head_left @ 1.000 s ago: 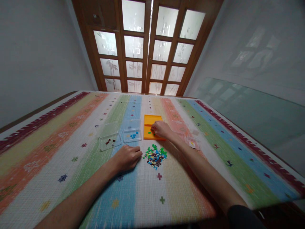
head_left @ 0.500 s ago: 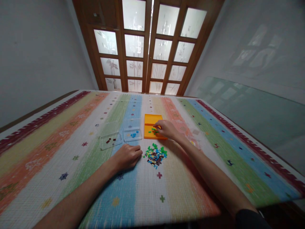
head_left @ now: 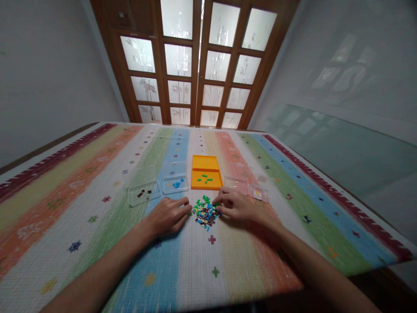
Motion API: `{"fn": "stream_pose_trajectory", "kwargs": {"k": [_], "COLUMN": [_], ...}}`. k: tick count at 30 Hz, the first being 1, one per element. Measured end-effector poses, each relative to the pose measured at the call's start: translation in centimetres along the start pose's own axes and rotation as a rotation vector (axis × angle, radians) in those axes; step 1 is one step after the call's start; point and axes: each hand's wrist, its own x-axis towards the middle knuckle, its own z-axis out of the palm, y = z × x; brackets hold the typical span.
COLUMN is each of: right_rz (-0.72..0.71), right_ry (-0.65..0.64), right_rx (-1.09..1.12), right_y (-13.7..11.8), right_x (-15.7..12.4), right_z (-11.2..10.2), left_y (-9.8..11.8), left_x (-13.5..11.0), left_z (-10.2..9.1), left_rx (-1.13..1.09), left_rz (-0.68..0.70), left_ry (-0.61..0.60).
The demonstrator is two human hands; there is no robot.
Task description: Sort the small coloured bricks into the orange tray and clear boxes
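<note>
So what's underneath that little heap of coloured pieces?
Striped cloth shows around the heap and presumably runs beneath it. The covered cloth and lowest pieces can't be seen; the right hand partly covers the heap's right edge.

This looks like a room in a home, most likely a dining or living room. A tablecloth (head_left: 202,261) with soft stripes of colour and little stars and crosses covers the tabletop out to its near edge. Beyond the far edge stand brown wooden doors (head_left: 196,65) set with frosted panes (head_left: 180,92) that carry drawings of bamboo, daylight coming through them. Plain pale walls (head_left: 48,69) rise past the left and right edges, the right-hand one bearing window-shaped patches of light. Small coloured plastic pieces (head_left: 206,214), heaped well in from the near edge, suit a household table
</note>
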Motion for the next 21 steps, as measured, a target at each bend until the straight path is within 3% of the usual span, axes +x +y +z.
{"fn": "stream_pose_trajectory", "kwargs": {"k": [14, 21], "right_rz": [-0.006, 0.144], "right_ry": [0.002, 0.061], "right_rx": [0.069, 0.039], "right_y": [-0.6, 0.0], "right_x": [-0.1, 0.1], "right_z": [0.2, -0.8], "left_y": [-0.2, -0.3], "left_x": [0.0, -0.1], "left_z": [0.0, 0.1], "left_rx": [0.021, 0.010], "left_rz": [-0.009, 0.004], "left_ry": [0.028, 0.017]}}
